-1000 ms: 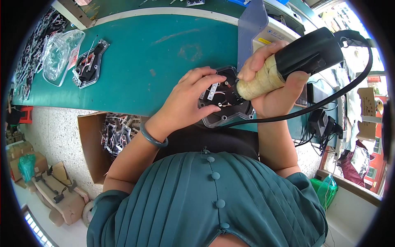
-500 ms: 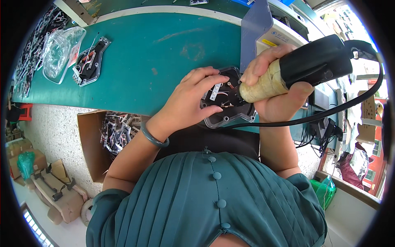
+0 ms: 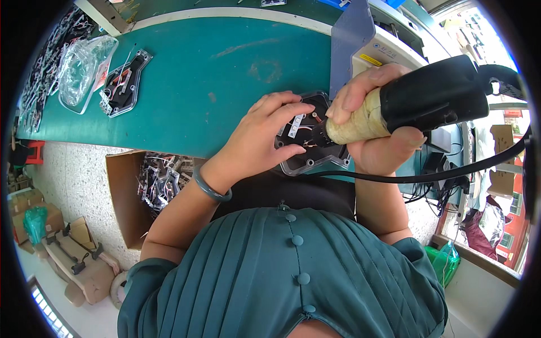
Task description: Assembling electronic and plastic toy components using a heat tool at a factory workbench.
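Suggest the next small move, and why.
Probably hold the black-and-tan tool steady and check its seating: the right grip points it into the open housing, the left grip touches the housing, but the tool tip's contact is hidden.

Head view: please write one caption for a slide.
Left hand touches a casing; right hand holds a tool over it.

dark-green pleated top | round matching buttons | 2 short sleeves | 1 grey bangle
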{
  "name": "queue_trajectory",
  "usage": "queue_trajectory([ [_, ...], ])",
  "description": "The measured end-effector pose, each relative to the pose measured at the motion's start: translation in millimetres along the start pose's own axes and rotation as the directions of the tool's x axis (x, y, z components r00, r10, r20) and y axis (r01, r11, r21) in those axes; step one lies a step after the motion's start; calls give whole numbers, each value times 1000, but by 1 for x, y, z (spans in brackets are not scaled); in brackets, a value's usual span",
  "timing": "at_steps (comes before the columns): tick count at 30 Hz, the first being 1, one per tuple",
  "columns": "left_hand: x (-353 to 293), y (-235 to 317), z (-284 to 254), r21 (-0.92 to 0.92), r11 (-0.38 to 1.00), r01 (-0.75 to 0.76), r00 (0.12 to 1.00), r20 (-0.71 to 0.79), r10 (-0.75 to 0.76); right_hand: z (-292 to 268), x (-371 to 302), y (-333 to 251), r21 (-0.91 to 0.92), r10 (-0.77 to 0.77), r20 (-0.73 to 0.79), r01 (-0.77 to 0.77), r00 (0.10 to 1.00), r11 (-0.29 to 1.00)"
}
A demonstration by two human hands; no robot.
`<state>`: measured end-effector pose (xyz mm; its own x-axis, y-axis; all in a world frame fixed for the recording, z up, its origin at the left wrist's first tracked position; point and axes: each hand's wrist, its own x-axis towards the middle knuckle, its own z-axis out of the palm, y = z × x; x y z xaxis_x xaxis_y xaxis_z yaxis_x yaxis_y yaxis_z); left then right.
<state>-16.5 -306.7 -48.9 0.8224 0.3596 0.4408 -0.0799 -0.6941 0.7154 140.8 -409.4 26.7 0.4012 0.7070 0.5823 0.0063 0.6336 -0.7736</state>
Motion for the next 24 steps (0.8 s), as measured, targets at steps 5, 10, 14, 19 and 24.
queue_trajectory([
  [5,1,0,0,-3,1000,2,1000,-3,-2,0,-2,3,22,-1,34,0,999,1000],
  [10,0,0,0,4,1000,1,1000,-10,-1,4,-3,-7,-211,117,2,-113,993,971],
  [14,0,1,1,3,1000,6,1000,-12,-6,3,-3,-7,-187,100,30,-92,995,978],
  [19,0,0,3,8,1000,9,1000,0,-9,5,-5,-6,-175,90,44,-81,995,981],
  [24,-1,2,1,19,1000,-7,1000,-10,7,8,-5,-5,-156,54,75,-41,996,987],
])
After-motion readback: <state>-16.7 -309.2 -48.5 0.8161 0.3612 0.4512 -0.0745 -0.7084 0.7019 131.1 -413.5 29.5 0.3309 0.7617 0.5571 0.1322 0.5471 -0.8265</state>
